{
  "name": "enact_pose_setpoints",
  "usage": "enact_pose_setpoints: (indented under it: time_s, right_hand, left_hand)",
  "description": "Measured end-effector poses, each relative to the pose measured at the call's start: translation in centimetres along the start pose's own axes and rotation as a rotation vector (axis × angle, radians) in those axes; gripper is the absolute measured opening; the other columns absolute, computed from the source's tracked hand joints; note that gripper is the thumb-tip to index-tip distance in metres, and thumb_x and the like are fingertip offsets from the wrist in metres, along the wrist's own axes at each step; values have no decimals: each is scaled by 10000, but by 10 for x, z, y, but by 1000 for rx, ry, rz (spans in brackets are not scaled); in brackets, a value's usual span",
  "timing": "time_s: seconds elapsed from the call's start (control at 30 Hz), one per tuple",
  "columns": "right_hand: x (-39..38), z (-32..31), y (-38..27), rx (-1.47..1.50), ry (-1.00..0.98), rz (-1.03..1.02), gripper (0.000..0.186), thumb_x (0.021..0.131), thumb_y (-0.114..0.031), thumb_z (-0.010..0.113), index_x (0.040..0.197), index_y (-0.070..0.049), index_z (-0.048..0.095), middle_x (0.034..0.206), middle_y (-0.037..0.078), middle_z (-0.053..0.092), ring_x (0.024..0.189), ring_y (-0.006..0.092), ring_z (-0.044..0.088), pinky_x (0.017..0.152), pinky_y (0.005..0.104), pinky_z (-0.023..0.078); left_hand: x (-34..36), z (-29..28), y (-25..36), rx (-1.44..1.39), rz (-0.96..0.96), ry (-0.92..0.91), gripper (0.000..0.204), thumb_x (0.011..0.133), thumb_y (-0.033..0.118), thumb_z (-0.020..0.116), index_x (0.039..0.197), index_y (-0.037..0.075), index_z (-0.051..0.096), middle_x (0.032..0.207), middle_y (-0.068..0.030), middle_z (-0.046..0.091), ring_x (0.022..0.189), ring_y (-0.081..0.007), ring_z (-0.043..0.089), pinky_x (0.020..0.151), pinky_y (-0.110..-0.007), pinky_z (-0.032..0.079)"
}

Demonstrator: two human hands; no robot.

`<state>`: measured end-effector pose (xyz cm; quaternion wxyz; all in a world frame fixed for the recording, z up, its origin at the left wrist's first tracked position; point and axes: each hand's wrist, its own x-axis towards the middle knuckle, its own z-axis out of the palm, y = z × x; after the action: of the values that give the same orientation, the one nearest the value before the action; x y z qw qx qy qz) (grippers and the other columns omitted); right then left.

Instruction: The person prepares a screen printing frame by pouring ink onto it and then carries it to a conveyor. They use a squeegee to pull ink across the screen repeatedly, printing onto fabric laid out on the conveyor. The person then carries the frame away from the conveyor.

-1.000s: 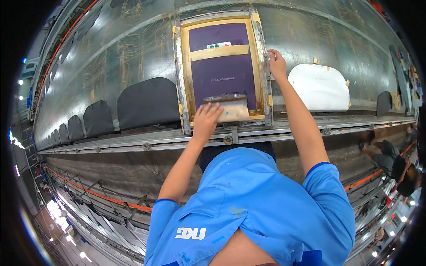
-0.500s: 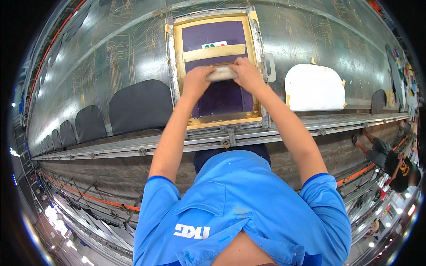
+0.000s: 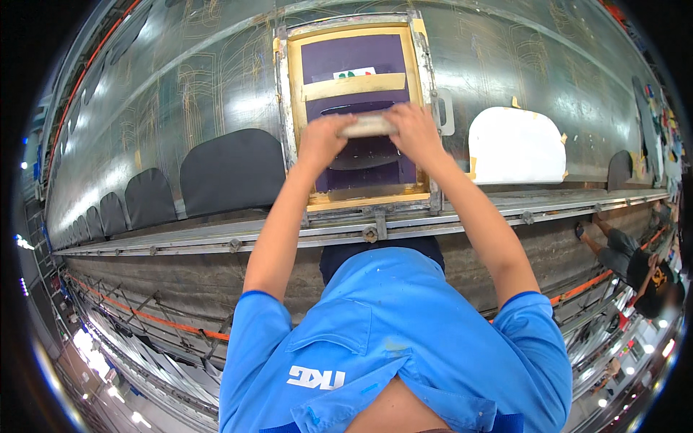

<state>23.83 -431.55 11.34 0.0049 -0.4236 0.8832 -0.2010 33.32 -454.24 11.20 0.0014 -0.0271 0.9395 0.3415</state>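
Both my hands grip the pale handle of a squeegee (image 3: 369,127), held crosswise over a screen-printing frame (image 3: 284,108). My left hand (image 3: 323,142) is closed on its left end, and my right hand (image 3: 417,133) on its right end. The squeegee's blade is hidden or blurred. Below the handle, the purple mesh (image 3: 404,173) shows a dark, glossy rounded patch (image 3: 364,156). A strip of tan tape (image 3: 354,86) crosses the mesh beyond my hands, with a small white label (image 3: 354,73) above it.
Left of the frame, dark rounded panels (image 3: 231,172) line the long table (image 3: 195,94). On the right lie a white rounded panel (image 3: 517,146) with tape bits and a grey handle (image 3: 447,112). A metal rail (image 3: 303,237) runs along the near edge. Another person (image 3: 639,267) is far right.
The squeegee and both hands have shifted slightly toward me. A dark rounded patch now shows on the mesh around the handle. The whole view has moved a little.
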Motion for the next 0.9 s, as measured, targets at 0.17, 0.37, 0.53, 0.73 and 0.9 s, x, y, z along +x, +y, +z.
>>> enact_pose_setpoints:
  time_s: [0.17,0.37,0.53,0.73,0.9]
  right_hand:
    - [1,22,14,139,16,81,513,682,-20,776,1186,-61,688,1184,98,640,1122,322,565,984,425,478]
    - [-101,28,-31,192,-48,85,608,609,-18,801,1202,-36,669,1176,107,620,1084,312,560,968,400,487]
    - [-101,-5,-19,528,-223,145,496,754,-150,823,1212,-28,676,1254,100,637,1170,272,582,1014,391,481]
    - [-34,24,126,399,407,681,359,930,-305,694,1254,-152,669,990,130,698,872,207,648,801,352,513]
    - [-5,55,147,525,282,749,318,960,-317,626,1248,-185,658,849,148,673,776,249,631,764,401,507]
  left_hand:
    - [16,13,-2,101,13,60,423,730,-7,684,1116,152,755,1156,-51,734,1087,-289,670,919,-417,533]
    - [-91,51,18,158,41,48,445,692,-5,717,1099,173,752,1221,-6,719,1115,-265,662,896,-427,506]
    - [-113,54,22,139,90,79,498,663,-8,743,1136,147,731,1262,-5,693,1177,-271,617,949,-425,492]
    - [-105,37,45,138,50,76,575,627,-27,753,1174,145,725,1272,-70,642,1193,-313,562,1018,-429,484]
    - [-122,45,36,105,38,63,597,633,-19,749,1201,165,716,1280,-63,624,1195,-303,557,1024,-425,479]
